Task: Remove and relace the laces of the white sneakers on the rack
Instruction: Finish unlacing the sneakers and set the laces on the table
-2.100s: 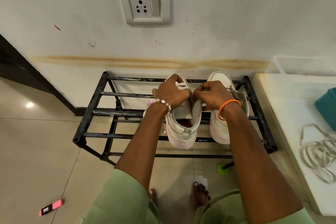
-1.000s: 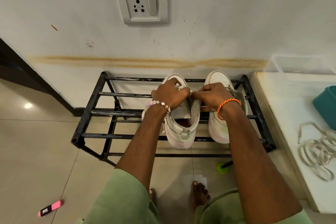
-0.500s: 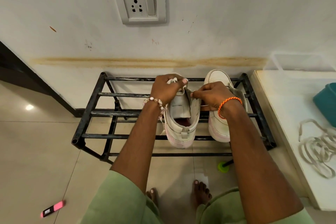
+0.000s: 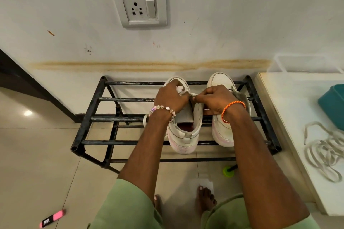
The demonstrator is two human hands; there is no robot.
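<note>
Wall: pale, stained with a brownish streak, a socket plate (image 4: 138,5) at upper centre
Floor: beige tiles, a pink and black object (image 4: 52,218) at lower left of the frame
Rack (image 4: 93,115): black metal bars, centre of frame, against the wall
Left sneaker (image 4: 185,135): white, on the rack, heel toward the camera
Left hand (image 4: 171,96): beaded bracelet at the wrist, fingers curled, pinching the lace (image 4: 184,91) over the left sneaker's tongue
Right hand (image 4: 216,99): orange cord at the wrist, fingers curled, pinching the same lace just beside the left hand
Right sneaker (image 4: 220,80): white, on the rack, partly behind the right hand
Tabletop (image 4: 290,98): white, right of frame, bearing a loose lace (image 4: 323,150) and a teal box (image 4: 333,106)
</note>
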